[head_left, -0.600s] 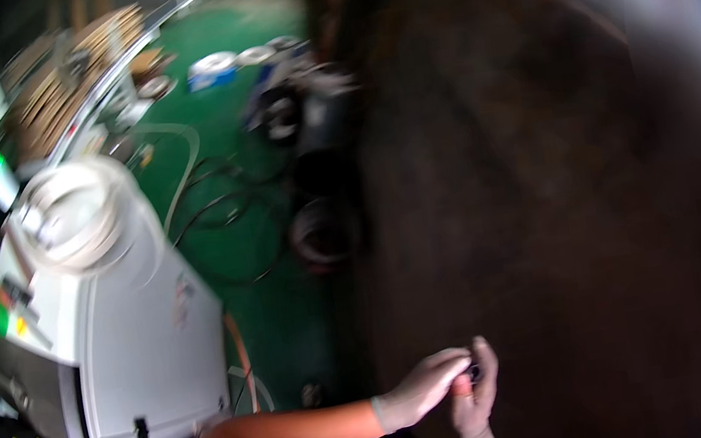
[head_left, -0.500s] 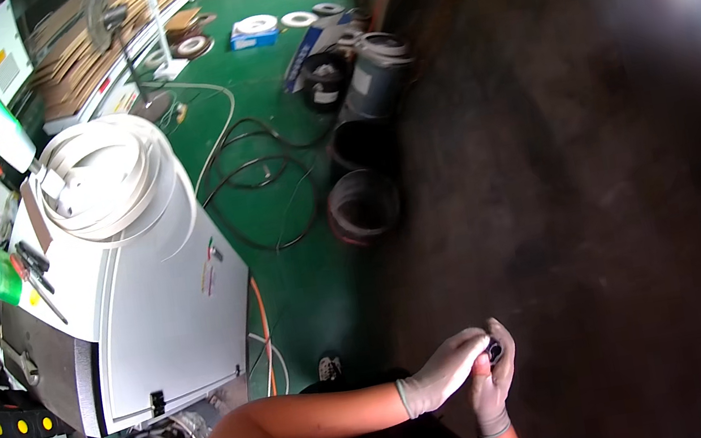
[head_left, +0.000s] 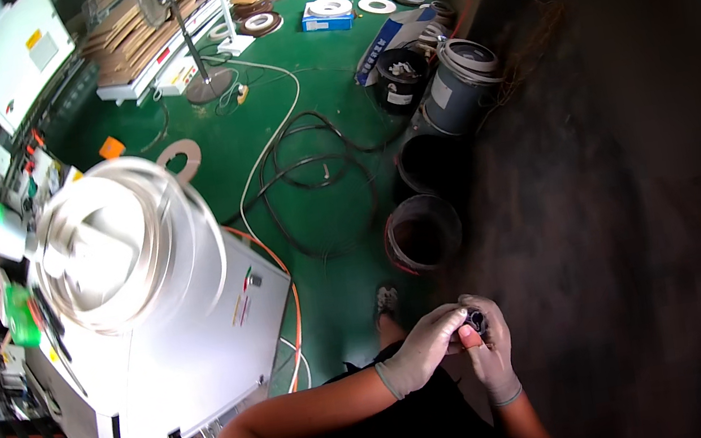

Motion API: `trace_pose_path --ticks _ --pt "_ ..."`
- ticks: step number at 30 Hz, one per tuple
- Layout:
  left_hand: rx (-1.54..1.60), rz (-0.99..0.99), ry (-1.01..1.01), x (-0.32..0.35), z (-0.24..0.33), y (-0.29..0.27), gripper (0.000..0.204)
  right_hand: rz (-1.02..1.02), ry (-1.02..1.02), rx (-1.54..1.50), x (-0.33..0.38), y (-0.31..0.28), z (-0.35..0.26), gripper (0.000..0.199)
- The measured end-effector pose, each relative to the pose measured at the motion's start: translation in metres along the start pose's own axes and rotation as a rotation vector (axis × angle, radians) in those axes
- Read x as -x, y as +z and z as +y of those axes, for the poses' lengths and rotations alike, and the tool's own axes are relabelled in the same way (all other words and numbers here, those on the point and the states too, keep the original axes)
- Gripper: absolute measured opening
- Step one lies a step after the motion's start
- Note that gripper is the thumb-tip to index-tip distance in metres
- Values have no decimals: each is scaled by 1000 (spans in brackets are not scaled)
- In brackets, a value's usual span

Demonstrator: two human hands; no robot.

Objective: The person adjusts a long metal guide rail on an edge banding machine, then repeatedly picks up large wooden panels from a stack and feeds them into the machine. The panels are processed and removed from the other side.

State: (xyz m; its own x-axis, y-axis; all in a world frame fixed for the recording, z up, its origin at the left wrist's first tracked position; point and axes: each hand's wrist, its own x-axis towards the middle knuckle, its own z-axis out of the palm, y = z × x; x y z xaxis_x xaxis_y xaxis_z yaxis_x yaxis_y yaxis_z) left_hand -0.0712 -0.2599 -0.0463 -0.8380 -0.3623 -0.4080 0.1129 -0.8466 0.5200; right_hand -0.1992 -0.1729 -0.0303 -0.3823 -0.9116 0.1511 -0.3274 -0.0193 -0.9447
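My left hand [head_left: 425, 351], in a pale glove, comes in from the left with its fingers closed at a small dark round part [head_left: 475, 321]. Around the other side of this part curl the fingers of my right hand [head_left: 493, 356], gloved too, with a bare thumb tip pressed near its front. The part has a dark rim and a lighter inner edge; fingers cover much of it, so its exact kind is not clear. Both hands are together in front of my body, above the floor.
A white machine cabinet [head_left: 201, 368] stands at the left, with coiled white strip [head_left: 114, 245] on top. Black hose [head_left: 315, 161] and an orange cable [head_left: 297, 317] lie on the green floor. Dark buckets [head_left: 422, 234] line the right; a standing fan [head_left: 187, 35] and stacked boards [head_left: 126, 49] are farther back.
The view has shifted, so the cabinet, hose and buckets appear farther right. My hands stay closed together on the small dark part, now slightly higher and farther left in the picture.
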Motion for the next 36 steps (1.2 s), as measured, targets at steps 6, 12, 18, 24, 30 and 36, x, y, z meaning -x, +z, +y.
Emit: trace_pose_path --ticks 6,12,18,24,30,36 --pt "-256 137 -101 -83 103 3 34 -171 -18 -138 -135 -32 32 41" --pt "-154 158 -131 -147 158 -24 39 -438 82 -190 -254 -48 56 37" --pt "-238 227 -139 -193 231 -63 39 -559 229 -332 -351 -16 76 24" --pt "-179 209 -105 -246 319 -141 33 -504 247 -217 -457 58 90 19" --pt "-54 155 29 -290 444 -261 28 -479 200 -5 -603 181 80 23" --pt "-499 361 314 -222 652 -350 29 -475 633 -707 -735 338 25 36"
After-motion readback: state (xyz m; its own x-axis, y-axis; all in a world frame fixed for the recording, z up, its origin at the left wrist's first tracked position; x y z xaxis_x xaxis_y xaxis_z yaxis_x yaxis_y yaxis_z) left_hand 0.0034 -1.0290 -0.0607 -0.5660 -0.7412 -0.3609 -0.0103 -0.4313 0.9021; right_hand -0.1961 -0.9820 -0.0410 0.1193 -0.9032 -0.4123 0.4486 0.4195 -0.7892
